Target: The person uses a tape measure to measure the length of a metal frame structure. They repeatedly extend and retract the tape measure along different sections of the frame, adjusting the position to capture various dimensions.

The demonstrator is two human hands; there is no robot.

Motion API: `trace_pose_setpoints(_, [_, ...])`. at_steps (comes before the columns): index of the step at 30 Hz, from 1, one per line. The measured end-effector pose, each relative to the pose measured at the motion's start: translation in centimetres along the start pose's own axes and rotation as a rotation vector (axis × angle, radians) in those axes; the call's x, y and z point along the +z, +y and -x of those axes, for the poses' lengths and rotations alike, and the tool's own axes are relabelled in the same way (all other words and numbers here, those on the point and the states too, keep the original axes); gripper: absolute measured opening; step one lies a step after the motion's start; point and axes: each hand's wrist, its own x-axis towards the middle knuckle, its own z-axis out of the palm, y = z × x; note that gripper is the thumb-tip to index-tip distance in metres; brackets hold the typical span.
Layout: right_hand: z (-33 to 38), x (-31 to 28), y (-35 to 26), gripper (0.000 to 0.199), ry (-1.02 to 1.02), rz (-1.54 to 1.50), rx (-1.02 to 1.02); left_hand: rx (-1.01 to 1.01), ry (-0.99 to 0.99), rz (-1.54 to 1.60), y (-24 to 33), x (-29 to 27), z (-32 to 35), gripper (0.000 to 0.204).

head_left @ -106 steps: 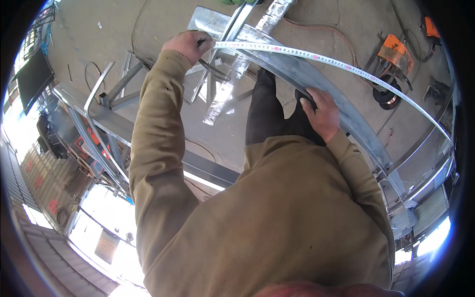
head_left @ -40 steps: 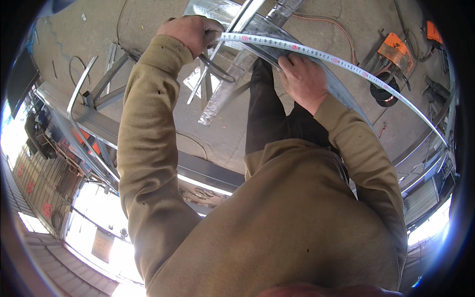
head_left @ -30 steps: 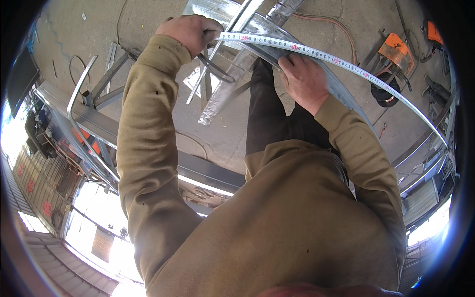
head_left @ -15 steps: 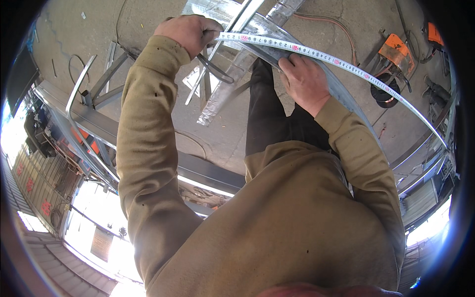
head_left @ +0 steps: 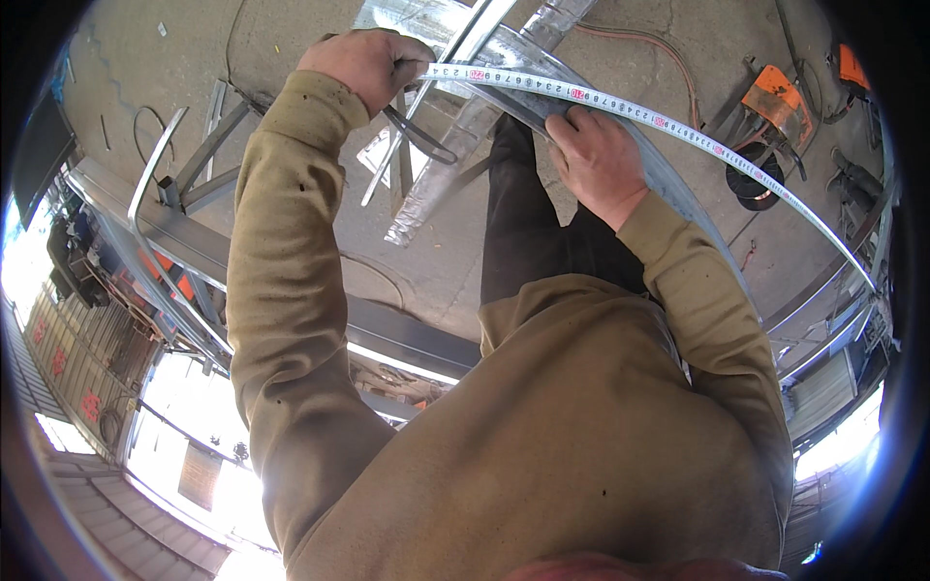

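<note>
A white tape measure blade (head_left: 668, 124) runs from upper middle to the right edge, lying along a long grey metal strip (head_left: 678, 189). My left hand (head_left: 363, 63) is closed around the tape's end at the top, next to a dark metal clamp handle (head_left: 421, 140). My right hand (head_left: 596, 160) presses down on the metal strip just below the tape, fingers bent against it. Both sleeves are tan. Whether the right hand grips anything small is hidden.
Shiny metal bars and profiles (head_left: 455, 174) lie on the concrete floor under my hands. An orange power tool (head_left: 775, 97) with a dark disc sits at upper right. A steel frame of beams (head_left: 184, 232) stands at left, with cables on the floor.
Since 3.5 s ago my right hand has moved left along the metal strip toward my left hand. Over the last second both hands have stayed nearly still.
</note>
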Motion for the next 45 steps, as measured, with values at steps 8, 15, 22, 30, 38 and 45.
trace_pose_setpoints(8, [0.14, -0.07, 0.28, 0.026, 0.001, -0.044, -0.002, 0.010, 0.018, 0.030, 0.09, 0.10, 0.39, 0.024])
trace_pose_setpoints(15, [0.30, -0.02, 0.27, 0.013, 0.001, 0.010, 0.007, -0.006, -0.023, 0.014, -0.12, 0.21, 0.27, 0.023])
trace_pose_setpoints(22, [0.47, 0.13, 0.42, 0.016, 0.021, -0.008, 0.002, 0.037, 0.027, -0.006, 0.07, 0.48, 0.58, 0.023])
trace_pose_setpoints(30, [0.62, 0.04, 0.38, 0.017, 0.024, -0.024, 0.007, 0.045, 0.025, 0.000, -0.07, 0.53, 0.50, 0.024])
trace_pose_setpoints(38, [0.82, -0.09, 0.67, 0.018, -0.017, -0.039, 0.016, 0.036, 0.002, 0.009, -0.18, 0.80, 0.34, 0.024])
trace_pose_setpoints(45, [0.89, -0.19, 0.72, 0.020, -0.036, -0.034, 0.012, 0.066, 0.046, 0.028, -0.28, 0.94, 0.54, 0.024])
